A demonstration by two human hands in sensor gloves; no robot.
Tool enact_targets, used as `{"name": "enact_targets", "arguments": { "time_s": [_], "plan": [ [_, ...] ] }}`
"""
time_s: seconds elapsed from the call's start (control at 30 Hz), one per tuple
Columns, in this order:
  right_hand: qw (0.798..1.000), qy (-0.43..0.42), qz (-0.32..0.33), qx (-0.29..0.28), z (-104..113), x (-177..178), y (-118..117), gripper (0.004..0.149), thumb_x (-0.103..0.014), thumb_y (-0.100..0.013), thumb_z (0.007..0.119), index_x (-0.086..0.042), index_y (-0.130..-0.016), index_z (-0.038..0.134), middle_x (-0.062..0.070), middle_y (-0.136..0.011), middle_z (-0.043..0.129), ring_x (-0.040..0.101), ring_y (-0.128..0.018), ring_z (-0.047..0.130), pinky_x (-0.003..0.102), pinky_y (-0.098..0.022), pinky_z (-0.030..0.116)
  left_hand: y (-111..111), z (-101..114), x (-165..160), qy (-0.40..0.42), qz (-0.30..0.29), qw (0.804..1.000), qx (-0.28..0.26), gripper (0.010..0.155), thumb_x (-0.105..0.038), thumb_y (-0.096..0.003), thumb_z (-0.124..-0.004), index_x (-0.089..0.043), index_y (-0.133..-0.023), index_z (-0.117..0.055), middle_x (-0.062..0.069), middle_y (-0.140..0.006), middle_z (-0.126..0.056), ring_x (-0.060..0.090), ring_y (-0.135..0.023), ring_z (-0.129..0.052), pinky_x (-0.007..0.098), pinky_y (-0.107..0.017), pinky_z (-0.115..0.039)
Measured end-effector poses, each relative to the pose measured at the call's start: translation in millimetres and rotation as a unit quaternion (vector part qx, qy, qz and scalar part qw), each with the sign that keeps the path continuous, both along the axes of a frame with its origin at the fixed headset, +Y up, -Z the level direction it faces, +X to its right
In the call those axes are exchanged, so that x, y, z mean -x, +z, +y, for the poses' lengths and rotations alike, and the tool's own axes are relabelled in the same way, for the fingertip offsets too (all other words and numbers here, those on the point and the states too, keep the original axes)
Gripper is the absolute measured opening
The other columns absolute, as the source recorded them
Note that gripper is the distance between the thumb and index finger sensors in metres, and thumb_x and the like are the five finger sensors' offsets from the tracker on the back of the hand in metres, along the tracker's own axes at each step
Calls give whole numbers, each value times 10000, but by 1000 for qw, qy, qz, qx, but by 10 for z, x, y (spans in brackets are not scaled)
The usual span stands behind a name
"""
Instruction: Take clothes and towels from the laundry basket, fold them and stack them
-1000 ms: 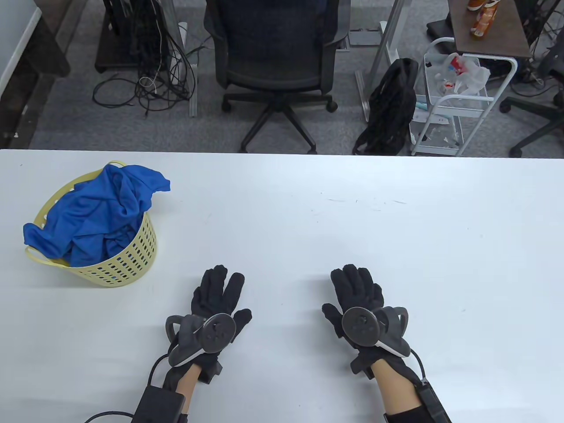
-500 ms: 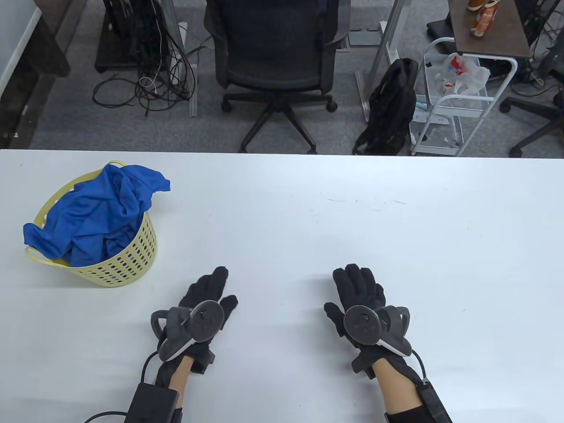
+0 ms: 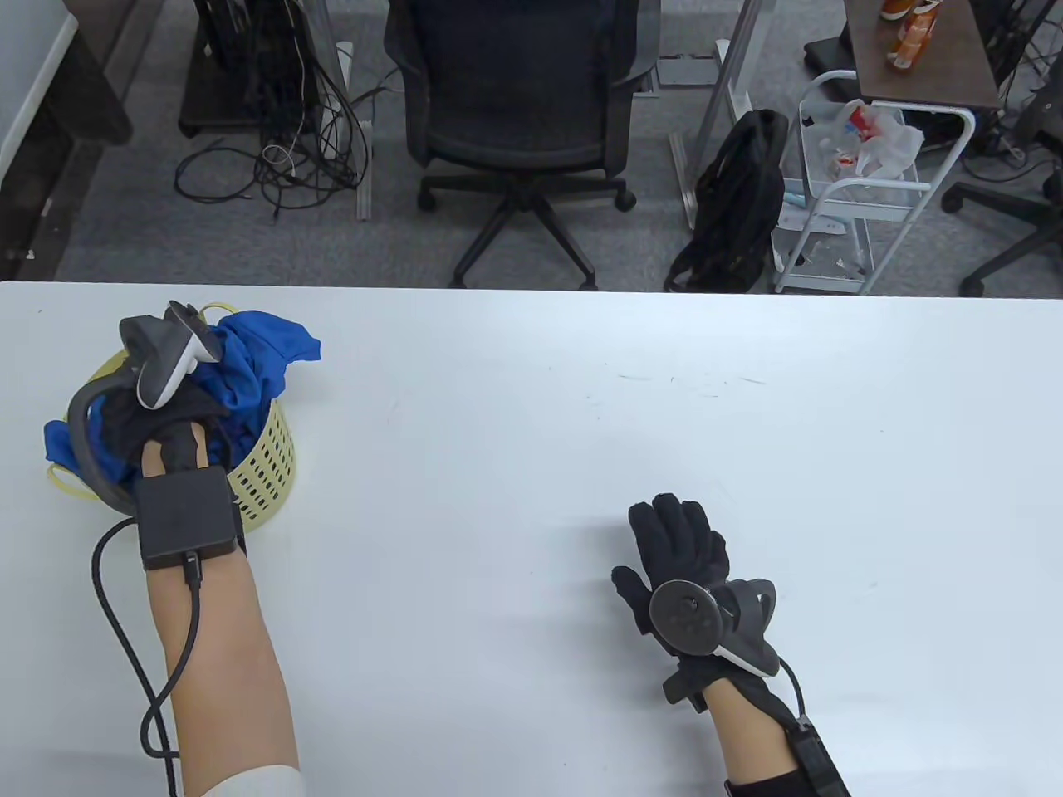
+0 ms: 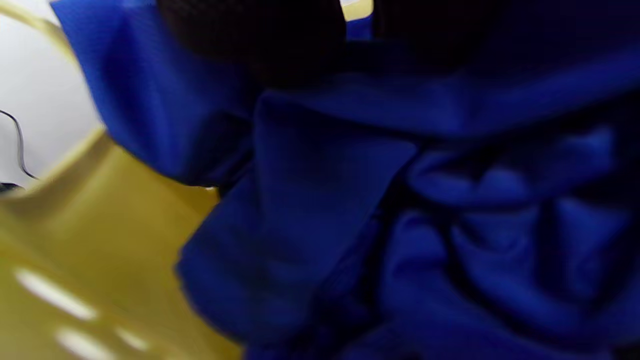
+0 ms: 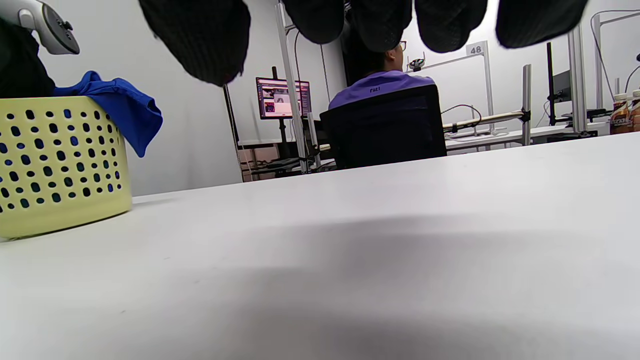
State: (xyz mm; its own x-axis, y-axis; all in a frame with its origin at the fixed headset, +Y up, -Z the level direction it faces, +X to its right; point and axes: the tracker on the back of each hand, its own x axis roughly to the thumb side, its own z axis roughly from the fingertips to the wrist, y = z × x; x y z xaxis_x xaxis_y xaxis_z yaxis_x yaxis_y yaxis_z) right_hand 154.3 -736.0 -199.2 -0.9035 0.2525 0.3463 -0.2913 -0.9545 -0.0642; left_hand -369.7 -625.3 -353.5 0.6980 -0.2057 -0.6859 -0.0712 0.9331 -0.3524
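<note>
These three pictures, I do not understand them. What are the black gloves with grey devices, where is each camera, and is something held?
No machine here: a person wears black sensor gloves, with a grey tracker strapped on the back of each. One camera looks down at the white table. The other two sit on the wrists. The left hand reaches into the yellow laundry basket, onto the blue garment; its wrist camera shows mostly blurred blue cloth, so whether the fingers grip it cannot be told. The right hand rests open over the table and holds nothing; its wrist camera looks low across the table towards the basket.
</note>
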Motion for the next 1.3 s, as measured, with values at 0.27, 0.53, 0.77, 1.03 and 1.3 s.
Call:
{"name": "enact_targets", "arguments": {
  "time_s": [0.27, 0.53, 0.77, 1.03, 1.3],
  "plan": [
    [1000, -20, -2, 9, -7, -29, -35, 732, -390, -640, 685, 4, -1172, 374, 373, -1168, 352, 653, -1001, 405, 794, -647, 487, 131, 627, -91, 40, -32, 979, -198, 476, -439, -629, -735, -189, -1030, -682, 145, -966, -900, 193, -613, -1054, 278, -407, -930],
    [1000, -14, 5, 11, -29, 1, -36, 730, -390, -640, 685, 2, -1173, 377, 372, -1169, 354, 650, -1002, 411, 794, -647, 488, -32, -140, 72, 128, 1, 987, 94, 1151, -533, -504, -875, -268, -1196, 5, 297, -1276, -415, 256, -828, -905, 381, -561, -852],
    [1000, -20, -4, 15, -47, -36, -50, 720, -390, -642, 679, -2, -1172, 385, 372, -1168, 355, 651, -1001, 413, 794, -646, 490, 87, 472, -73, 18, -26, 987, -160, 518, -442, -641, -707, -241, -1101, -578, 175, -933, -915, 158, -566, -1074, 261, -412, -955],
    [997, -76, -5, 32, -19, -98, -71, 718, -394, -646, 669, 0, -1172, 379, 376, -1167, 349, 652, -997, 422, 790, -645, 498, 735, 1688, -1007, 394, -339, 646, -559, 565, -424, -652, -649, -210, -1127, -429, 164, -1075, -732, 206, -819, -995, 303, -602, -928],
    [904, -370, 68, 201, -19, -295, -148, 1012, -568, -624, 609, 21, -1141, -31, 498, -1130, 169, 745, -970, 404, 842, -610, 511, 1017, 608, -2218, 581, -501, 587, -257, 563, -300, -632, -761, -191, -1111, -486, 200, -1125, -670, 316, -897, -933, 395, -659, -884]
  ]
}}
